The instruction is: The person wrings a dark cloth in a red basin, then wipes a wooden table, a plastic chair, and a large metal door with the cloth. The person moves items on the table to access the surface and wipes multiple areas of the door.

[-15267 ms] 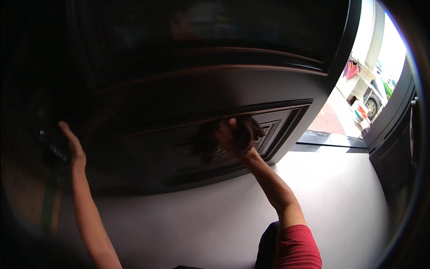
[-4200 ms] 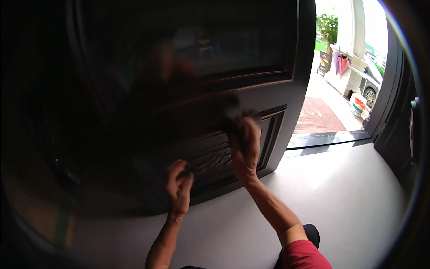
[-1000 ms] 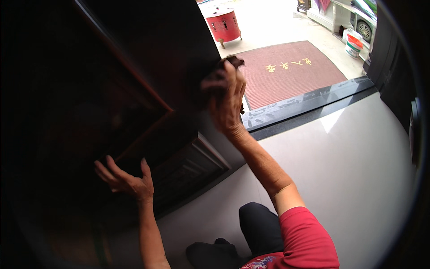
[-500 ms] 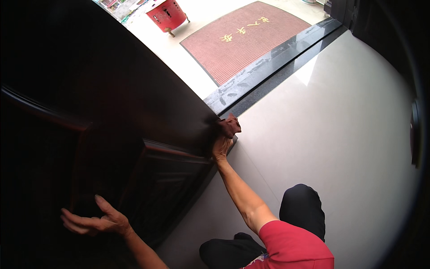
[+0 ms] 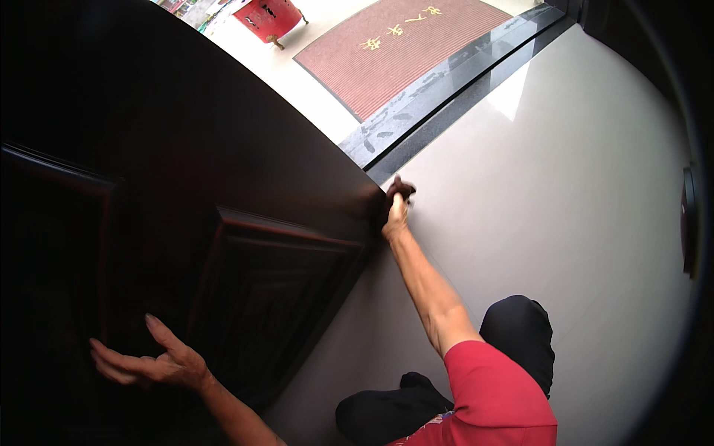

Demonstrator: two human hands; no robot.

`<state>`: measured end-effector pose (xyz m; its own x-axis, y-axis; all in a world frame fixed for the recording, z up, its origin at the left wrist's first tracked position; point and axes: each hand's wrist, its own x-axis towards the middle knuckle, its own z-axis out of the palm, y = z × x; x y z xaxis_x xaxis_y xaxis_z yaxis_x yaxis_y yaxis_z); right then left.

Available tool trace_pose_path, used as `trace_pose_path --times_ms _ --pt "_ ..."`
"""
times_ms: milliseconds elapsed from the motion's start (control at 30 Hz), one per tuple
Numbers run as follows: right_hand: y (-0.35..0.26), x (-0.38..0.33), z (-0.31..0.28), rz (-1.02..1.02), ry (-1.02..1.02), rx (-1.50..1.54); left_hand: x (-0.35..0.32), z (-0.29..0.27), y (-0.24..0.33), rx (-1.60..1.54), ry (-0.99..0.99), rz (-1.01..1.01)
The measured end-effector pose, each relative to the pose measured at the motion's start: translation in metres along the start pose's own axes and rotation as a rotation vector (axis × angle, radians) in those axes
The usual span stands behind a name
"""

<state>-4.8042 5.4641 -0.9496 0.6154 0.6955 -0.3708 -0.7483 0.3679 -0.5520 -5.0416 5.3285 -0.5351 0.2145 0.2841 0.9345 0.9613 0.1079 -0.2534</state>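
Note:
A dark brown panelled door [image 5: 260, 186] fills my left side. My right hand [image 5: 398, 215] reaches forward to the door's edge, its fingers closed on a dark reddish-brown cloth [image 5: 402, 189]. The cloth is bunched at the edge, slightly blurred, and part of the hand's grip is hidden behind the door side. In front of the lower panels, my left hand [image 5: 160, 360] is held with fingers spread and nothing in it. Whether it touches the door I cannot tell.
Past the stone threshold [image 5: 446, 93] lies a reddish ribbed doormat [image 5: 401, 56] with yellow characters. A red metal drum on short feet [image 5: 269, 18] stands outside. Pale floor tiles [image 5: 565, 186] spread to my right, beside another dark door [image 5: 654, 67]. My knees are bent below me.
My right hand has moved with the cloth from the door's face, forward and right, to its edge. The left hand stays spread, nearly in place. The view has tilted slightly.

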Motion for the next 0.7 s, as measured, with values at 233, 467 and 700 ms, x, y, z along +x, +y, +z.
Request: trace_pose_path --times_ms 233,467,700 --pt "0.011 0.005 -0.017 0.096 0.152 -0.104 0.011 0.01 0.017 -0.025 0.083 0.006" --pt "-0.008 -0.108 0.021 -0.262 0.087 -0.758 0.01 0.008 0.015 0.007 0.122 0.007" --pt "-0.123 -0.196 0.154 -0.77 -0.476 -0.556 0.008 0.01 0.012 -0.037 0.112 0.01"
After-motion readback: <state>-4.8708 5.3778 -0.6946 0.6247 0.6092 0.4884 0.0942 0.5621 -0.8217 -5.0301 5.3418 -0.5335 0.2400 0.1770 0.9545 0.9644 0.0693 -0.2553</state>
